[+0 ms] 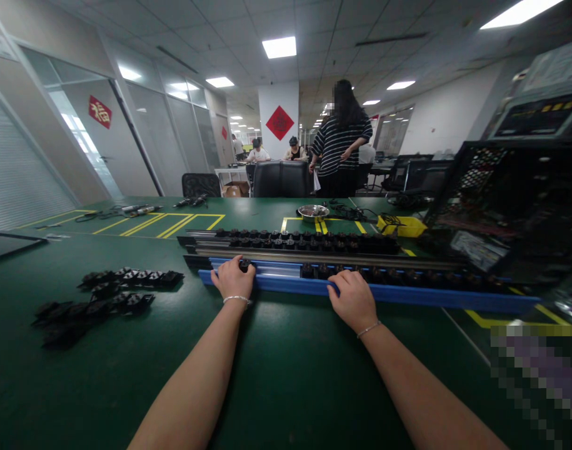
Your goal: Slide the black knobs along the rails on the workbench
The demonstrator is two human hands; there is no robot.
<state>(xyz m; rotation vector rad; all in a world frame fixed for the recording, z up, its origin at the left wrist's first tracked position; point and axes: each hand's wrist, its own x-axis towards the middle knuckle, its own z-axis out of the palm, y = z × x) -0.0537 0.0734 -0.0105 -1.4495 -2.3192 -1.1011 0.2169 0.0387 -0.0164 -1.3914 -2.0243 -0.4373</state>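
A long blue channel rail (286,282) lies across the green table, with a row of small black socket modules (323,270) inside its right part. My left hand (234,278) is over the rail's left end, closed around a single black socket module (245,265) between thumb and fingers. Further right, my right hand (354,297) is curled over the rail's near wall, its fingertips beside the seated modules and partly hidden. Between the hands, a bare stretch of the channel's inside shows.
Behind the blue rail lie dark rails (286,253) bearing more black modules. Loose black modules (130,278) form rows at left. A metal bowl (313,213), a yellow bin (402,225) and cables sit farther back. A black equipment case (506,187) stands right; a person (342,144) stands beyond the table.
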